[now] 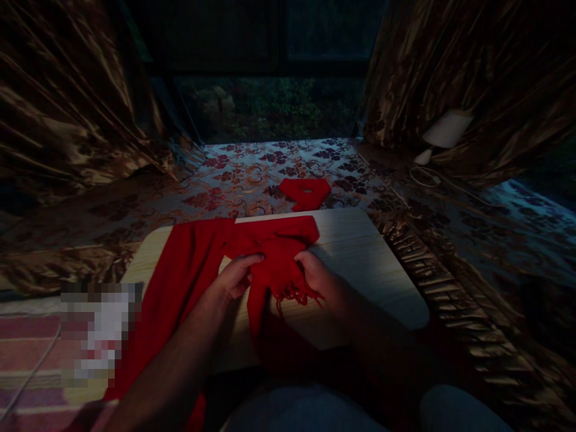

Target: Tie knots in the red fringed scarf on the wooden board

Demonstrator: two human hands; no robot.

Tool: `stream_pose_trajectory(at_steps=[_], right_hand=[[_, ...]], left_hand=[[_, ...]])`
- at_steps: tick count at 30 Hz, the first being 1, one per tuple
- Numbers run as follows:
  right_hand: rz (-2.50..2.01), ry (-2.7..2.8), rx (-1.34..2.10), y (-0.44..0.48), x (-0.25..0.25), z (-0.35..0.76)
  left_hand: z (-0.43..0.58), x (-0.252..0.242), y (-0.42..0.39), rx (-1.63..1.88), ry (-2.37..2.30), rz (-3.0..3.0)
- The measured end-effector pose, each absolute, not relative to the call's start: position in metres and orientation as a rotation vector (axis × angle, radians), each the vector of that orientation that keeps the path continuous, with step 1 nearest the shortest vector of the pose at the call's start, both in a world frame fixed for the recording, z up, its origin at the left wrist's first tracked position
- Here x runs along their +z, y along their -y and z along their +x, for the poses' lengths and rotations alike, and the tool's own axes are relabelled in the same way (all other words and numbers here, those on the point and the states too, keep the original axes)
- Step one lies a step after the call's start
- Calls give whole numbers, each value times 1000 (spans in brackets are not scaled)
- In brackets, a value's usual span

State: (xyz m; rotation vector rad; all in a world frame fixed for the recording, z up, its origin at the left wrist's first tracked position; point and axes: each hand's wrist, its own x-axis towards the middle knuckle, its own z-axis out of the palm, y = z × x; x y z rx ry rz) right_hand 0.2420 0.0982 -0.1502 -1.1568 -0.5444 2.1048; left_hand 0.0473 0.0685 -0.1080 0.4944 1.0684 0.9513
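A red fringed scarf (276, 258) is stretched between my two hands above the table. My left hand (237, 273) pinches its left edge, thumb on top. The right edge is gripped by my right hand (315, 273), close to the tassels that hang down. More red cloth (189, 258) runs over the left side of the table and down past its front edge; whether it is all one piece I cannot tell. Another red strip droops below my hands toward my lap.
The pale wooden table (360, 270) has rounded corners. Behind it a folded red cloth piece (306, 192) lies on a floral cover (252, 168). A white lamp (447, 129) with a cord is at right, by the curtains (405, 78). A blurred-out patch (101, 333) covers the table's left corner.
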Motion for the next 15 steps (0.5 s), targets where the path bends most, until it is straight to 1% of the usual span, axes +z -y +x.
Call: stream_pose_trajectory(at_steps=[2,8,11,15], right_hand=[[-1157,471,2138,-97,-144,248],[-889,598,2272,-92,-118,247],[-908,556,2300,-91,-115,240],[-1023,460,2209,-91,-122,234]], left_hand=[[46,-109,-68,933,-1068,499],[49,-107,-68,889,-1035,564],[50,-103,-68,867,-1016,573],[45,-100,-66,821,-1001,571]])
